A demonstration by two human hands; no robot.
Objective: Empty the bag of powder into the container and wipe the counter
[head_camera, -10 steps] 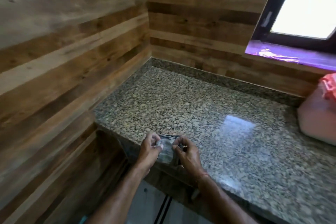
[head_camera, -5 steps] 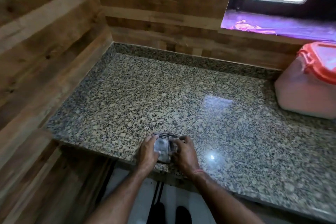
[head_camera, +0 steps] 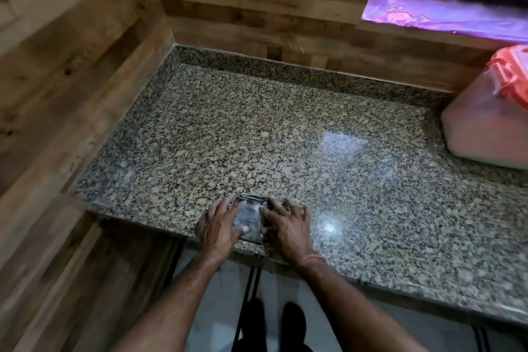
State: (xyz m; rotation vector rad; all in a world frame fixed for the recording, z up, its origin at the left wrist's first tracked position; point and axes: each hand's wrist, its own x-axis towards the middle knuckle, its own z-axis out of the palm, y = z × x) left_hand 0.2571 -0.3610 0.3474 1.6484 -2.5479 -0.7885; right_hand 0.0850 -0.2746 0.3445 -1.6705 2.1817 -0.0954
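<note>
A small folded clear plastic bag with greyish dust on it lies flat near the front edge of the speckled granite counter. My left hand rests on its left side, fingers spread, thumb across the bag. My right hand presses flat on its right side, fingers spread. A translucent white plastic container with an orange-red clip lid stands at the counter's far right, closed, well away from both hands.
Wood-panelled walls close the counter on the left and at the back. A window sill covered in purple film sits above the back right. The counter's front edge runs just under my wrists; my feet stand on the pale floor below.
The hands went from holding and folding the bag between the fingers to pressing it flat on the counter with spread fingers. The view tilted down and right, showing more of the container.
</note>
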